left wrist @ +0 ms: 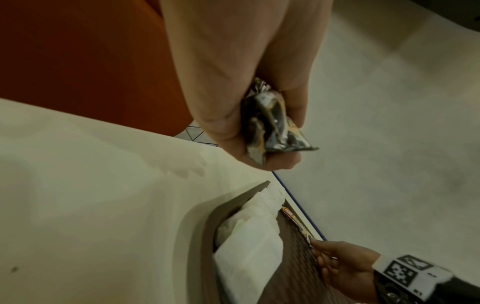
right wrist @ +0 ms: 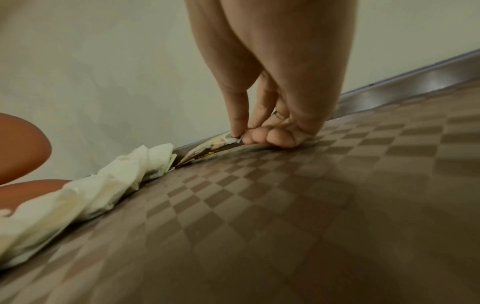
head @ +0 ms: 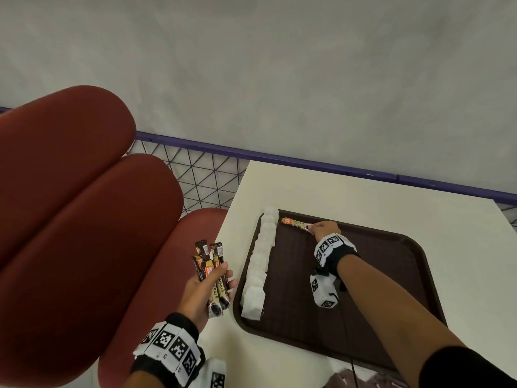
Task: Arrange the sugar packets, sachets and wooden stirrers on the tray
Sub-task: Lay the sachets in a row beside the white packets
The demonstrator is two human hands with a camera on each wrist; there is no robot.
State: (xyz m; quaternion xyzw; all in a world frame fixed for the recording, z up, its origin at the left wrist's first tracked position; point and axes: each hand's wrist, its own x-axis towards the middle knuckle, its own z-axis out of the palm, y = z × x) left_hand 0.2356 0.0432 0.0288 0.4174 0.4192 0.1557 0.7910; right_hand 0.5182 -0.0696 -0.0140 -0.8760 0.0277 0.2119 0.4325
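A dark brown tray [head: 405,275] lies on the white table. A row of several white packets [head: 258,261] [left wrist: 249,236] [right wrist: 103,185] runs along the tray's left rim. At the tray's far left corner lies one gold and brown stick sachet [head: 293,222] [right wrist: 207,149] [left wrist: 296,223]. My right hand [head: 321,229] [right wrist: 246,135] pinches its near end against the tray floor. My left hand [head: 208,289] [left wrist: 259,127], left of the tray over the table's edge, grips a bundle of several stick sachets [head: 209,270] [left wrist: 275,123].
Red padded seats [head: 84,219] stand left of the table. A purple rail [head: 307,161] with wire mesh runs behind the table. Brown items [head: 363,379] lie at the table's near edge, partly cut off. The tray's checkered floor [right wrist: 285,205] is bare right of the packets.
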